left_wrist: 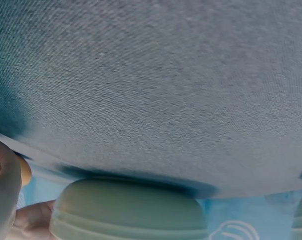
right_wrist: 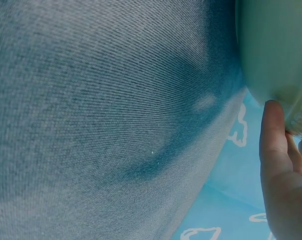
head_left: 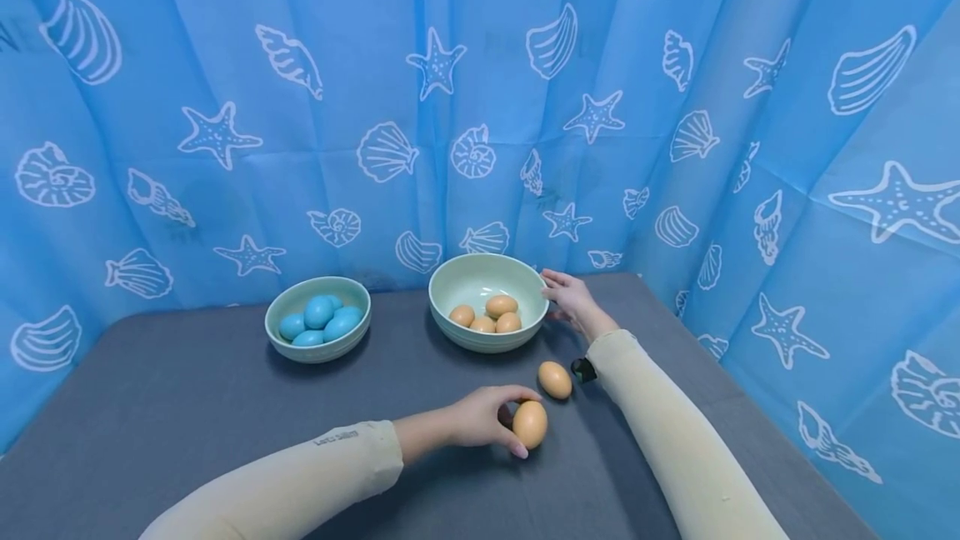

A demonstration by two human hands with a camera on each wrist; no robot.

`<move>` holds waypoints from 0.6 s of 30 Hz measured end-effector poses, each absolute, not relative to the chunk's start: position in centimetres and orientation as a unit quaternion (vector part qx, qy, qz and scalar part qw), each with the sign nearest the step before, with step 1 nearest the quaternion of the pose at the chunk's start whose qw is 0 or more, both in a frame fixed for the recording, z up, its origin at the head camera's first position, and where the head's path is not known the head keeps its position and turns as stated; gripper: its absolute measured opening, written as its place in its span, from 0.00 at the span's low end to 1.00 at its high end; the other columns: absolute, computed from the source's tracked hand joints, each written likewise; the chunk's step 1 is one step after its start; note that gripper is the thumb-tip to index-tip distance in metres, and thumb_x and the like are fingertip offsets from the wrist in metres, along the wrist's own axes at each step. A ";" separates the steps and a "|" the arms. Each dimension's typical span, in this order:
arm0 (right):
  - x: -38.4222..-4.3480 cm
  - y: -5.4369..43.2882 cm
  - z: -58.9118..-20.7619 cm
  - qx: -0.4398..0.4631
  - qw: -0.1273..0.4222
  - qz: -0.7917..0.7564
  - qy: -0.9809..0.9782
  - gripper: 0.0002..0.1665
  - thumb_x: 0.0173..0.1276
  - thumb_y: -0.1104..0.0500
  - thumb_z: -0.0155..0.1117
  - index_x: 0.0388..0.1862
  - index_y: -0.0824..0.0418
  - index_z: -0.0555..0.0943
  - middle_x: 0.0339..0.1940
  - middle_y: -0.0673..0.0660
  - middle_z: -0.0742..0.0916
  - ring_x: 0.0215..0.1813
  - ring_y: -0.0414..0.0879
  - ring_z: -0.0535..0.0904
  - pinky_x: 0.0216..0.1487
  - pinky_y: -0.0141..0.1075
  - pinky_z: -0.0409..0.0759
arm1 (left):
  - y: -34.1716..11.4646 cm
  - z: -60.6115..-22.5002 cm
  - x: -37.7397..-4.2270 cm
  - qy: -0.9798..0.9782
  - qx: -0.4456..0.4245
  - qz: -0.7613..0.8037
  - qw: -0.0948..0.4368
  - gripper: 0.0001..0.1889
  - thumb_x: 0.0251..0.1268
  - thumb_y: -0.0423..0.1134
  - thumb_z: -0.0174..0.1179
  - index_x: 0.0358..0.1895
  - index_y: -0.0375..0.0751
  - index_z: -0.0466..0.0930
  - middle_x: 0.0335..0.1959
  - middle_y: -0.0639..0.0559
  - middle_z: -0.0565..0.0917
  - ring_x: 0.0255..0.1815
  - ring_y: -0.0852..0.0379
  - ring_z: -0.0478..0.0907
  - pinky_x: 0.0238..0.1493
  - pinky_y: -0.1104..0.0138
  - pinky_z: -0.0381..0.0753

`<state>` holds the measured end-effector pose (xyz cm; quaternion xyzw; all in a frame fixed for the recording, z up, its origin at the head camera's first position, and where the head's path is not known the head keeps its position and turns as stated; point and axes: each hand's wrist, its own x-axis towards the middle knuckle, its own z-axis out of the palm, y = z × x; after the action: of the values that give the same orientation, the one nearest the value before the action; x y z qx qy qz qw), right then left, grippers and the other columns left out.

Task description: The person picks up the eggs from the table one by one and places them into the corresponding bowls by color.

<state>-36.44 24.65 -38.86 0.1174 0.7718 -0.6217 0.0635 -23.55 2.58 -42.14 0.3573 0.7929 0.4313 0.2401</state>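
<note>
My left hand (head_left: 480,417) pinches a brown egg (head_left: 530,425) between thumb and fingers, low over the grey tabletop. Just beyond it, a second brown egg (head_left: 555,380) lies on the cloth. The larger pale green bowl (head_left: 487,343) holds several brown eggs (head_left: 502,305). My right hand (head_left: 573,302) holds that bowl at its right rim. In the right wrist view the thumb (right_wrist: 274,127) lies against the bowl's outer wall (right_wrist: 270,45); the other fingers are partly hidden. The left wrist view shows only part of the left hand (left_wrist: 5,185) and a sliver of egg (left_wrist: 25,171).
A smaller green bowl (head_left: 318,352) with several blue eggs (head_left: 318,312) stands at the back left. Grey cloth (head_left: 187,407) covers the table. A blue curtain (head_left: 480,90) with white shells and starfish hangs behind and along the right side. A small black object (head_left: 582,370) sits at the right wrist.
</note>
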 end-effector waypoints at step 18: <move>-36.3 24.7 -38.8 0.109 0.062 -0.618 0.776 0.31 0.78 0.63 0.49 0.77 0.56 0.58 0.75 0.57 0.65 0.73 0.54 0.63 0.58 0.49 0.77 | 0.9 -40.7 -24.1 0.817 0.338 0.443 0.148 0.36 0.51 0.38 0.75 0.66 0.43 0.72 0.62 0.52 0.76 0.52 0.52 0.75 0.49 0.63 0.78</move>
<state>-36.32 24.65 -38.78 0.1094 0.7763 -0.6178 0.0616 -24.08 0.89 -40.75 0.3384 0.8170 0.4426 0.1483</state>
